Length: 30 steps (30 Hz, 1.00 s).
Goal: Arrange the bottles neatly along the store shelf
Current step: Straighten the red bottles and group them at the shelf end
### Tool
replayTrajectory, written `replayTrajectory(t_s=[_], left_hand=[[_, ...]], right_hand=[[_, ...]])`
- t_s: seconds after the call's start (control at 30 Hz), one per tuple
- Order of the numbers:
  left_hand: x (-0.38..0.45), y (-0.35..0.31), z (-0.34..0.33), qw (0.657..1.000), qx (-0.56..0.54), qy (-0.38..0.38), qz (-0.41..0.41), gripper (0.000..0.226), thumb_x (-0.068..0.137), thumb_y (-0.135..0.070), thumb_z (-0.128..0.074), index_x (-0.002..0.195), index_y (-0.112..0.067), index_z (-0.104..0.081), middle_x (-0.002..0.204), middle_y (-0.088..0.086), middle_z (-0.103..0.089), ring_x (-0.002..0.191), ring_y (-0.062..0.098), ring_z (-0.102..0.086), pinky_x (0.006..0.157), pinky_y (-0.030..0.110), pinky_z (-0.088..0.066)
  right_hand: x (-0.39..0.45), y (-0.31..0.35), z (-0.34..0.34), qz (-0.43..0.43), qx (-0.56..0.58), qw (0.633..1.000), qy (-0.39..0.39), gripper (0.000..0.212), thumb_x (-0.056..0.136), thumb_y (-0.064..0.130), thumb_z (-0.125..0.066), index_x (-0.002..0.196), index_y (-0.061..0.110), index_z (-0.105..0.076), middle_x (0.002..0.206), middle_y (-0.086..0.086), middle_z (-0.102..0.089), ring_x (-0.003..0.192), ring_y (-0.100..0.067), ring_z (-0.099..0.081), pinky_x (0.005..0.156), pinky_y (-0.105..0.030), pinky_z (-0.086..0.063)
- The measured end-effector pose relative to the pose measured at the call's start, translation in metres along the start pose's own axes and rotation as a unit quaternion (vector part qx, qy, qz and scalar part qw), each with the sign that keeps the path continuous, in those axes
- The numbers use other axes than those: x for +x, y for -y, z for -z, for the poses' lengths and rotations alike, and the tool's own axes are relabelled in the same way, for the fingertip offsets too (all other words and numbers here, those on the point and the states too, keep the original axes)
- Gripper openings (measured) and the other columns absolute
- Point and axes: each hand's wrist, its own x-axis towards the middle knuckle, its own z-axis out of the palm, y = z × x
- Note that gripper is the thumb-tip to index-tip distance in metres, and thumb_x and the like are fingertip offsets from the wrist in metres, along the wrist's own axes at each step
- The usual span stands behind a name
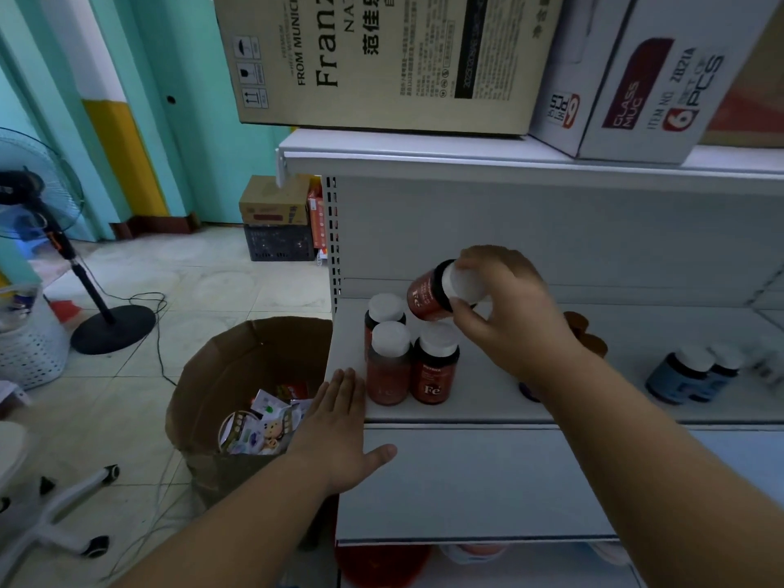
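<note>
Above three red bottles (407, 354) on the shelf (488, 401), the right hand (505, 307) grips a tilted bottle (441, 290) (cap toward three o'clock), while the left hand (339, 430) lies flat, fingers straight, at the shelf's edge.

Glossy red plastic bottles (424, 362), matt white metal shelf (488, 405)

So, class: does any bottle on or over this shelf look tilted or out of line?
Yes. The red bottle gripped by the right hand is tipped on its side in the air, above three red bottles standing upright at the shelf's left end. The blue bottles stand far right, apart from them.
</note>
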Motion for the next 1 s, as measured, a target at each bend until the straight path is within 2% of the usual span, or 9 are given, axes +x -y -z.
replayTrajectory(t_s=[0.07,0.17,0.27,0.33,0.4,0.47,0.63,0.87,1.0], left_hand=[[-0.002,0.0,0.009,0.999,-0.028,0.018,0.005,0.12,0.067,-0.089,-0.008,0.153,-0.01,0.017,0.162,0.01,0.022,0.149,0.022,0.021,0.117,0.034,0.012],[-0.017,-0.003,0.031,0.976,-0.213,-0.033,0.02,0.103,0.085,-0.073,-0.046,0.157,-0.019,0.005,0.166,0.002,0.004,0.152,0.018,-0.002,0.121,0.035,-0.01],[-0.05,-0.015,0.055,0.896,-0.421,-0.143,-0.008,0.078,0.089,-0.05,-0.063,0.151,-0.043,-0.017,0.155,-0.016,-0.031,0.138,0.001,-0.032,0.112,0.035,-0.034],[-0.073,-0.025,0.067,0.842,-0.522,-0.127,-0.05,0.068,0.085,-0.051,-0.067,0.137,-0.063,-0.024,0.14,-0.032,-0.044,0.127,-0.009,-0.043,0.105,0.034,-0.041],[-0.091,-0.036,0.073,0.797,-0.594,-0.092,-0.065,0.063,0.075,-0.056,-0.071,0.126,-0.069,-0.036,0.129,-0.032,-0.054,0.121,-0.005,-0.053,0.102,0.035,-0.046],[-0.102,-0.044,0.073,0.766,-0.636,-0.064,-0.065,0.063,0.069,-0.053,-0.074,0.125,-0.059,-0.046,0.125,-0.024,-0.061,0.119,0.002,-0.058,0.102,0.037,-0.048],[-0.12,-0.058,0.074,0.718,-0.694,-0.058,-0.018,0.064,0.069,-0.034,-0.085,0.121,-0.035,-0.047,0.111,-0.02,-0.068,0.109,0.006,-0.065,0.091,0.03,-0.053],[-0.127,-0.063,0.073,0.714,-0.693,-0.092,0.037,0.071,0.058,-0.038,-0.086,0.116,-0.039,-0.046,0.113,-0.01,-0.067,0.106,0.008,-0.067,0.095,0.037,-0.055],[-0.124,-0.071,0.077,0.679,-0.728,-0.083,0.045,0.069,0.064,-0.038,-0.087,0.12,-0.03,-0.048,0.112,-0.006,-0.068,0.105,0.009,-0.067,0.09,0.033,-0.056]], right_hand=[[-0.016,0.009,0.015,0.001,0.017,0.999,-0.033,0.036,0.082,0.016,-0.069,0.117,0.011,-0.059,0.115,0.001,-0.06,0.106,-0.019,-0.054,0.086,-0.027,-0.042],[-0.031,0.023,0.034,-0.04,0.092,0.993,-0.062,0.03,0.082,0.021,-0.067,0.111,0.021,-0.058,0.108,0.012,-0.06,0.096,-0.011,-0.058,0.076,-0.02,-0.044],[-0.038,0.029,0.046,-0.121,0.26,0.958,-0.005,0.024,0.08,0.026,-0.065,0.102,0.032,-0.058,0.103,0.007,-0.067,0.096,-0.016,-0.065,0.077,-0.034,-0.056],[-0.037,0.032,0.049,-0.153,0.353,0.921,0.057,0.021,0.078,0.025,-0.065,0.098,0.031,-0.06,0.102,0.0,-0.069,0.097,-0.022,-0.066,0.082,-0.041,-0.057],[-0.038,0.035,0.049,-0.178,0.421,0.885,0.088,0.019,0.078,0.015,-0.063,0.097,0.021,-0.061,0.104,-0.008,-0.071,0.098,-0.025,-0.068,0.083,-0.039,-0.058],[-0.038,0.037,0.046,-0.197,0.454,0.864,0.097,0.018,0.078,0.011,-0.06,0.096,0.016,-0.063,0.106,-0.01,-0.071,0.1,-0.027,-0.068,0.084,-0.038,-0.057],[-0.043,0.038,0.033,-0.227,0.493,0.832,0.113,0.015,0.082,0.015,-0.061,0.097,0.015,-0.066,0.11,-0.01,-0.071,0.105,-0.03,-0.065,0.089,-0.044,-0.052],[-0.053,0.047,0.016,-0.288,0.542,0.78,0.122,0.015,0.09,0.018,-0.057,0.102,0.014,-0.065,0.102,-0.01,-0.069,0.094,-0.029,-0.062,0.084,-0.053,-0.046],[-0.046,0.049,0.017,-0.308,0.574,0.751,0.111,0.027,0.082,0.024,-0.063,0.105,0.01,-0.059,0.099,-0.012,-0.066,0.09,-0.031,-0.059,0.081,-0.052,-0.042]])
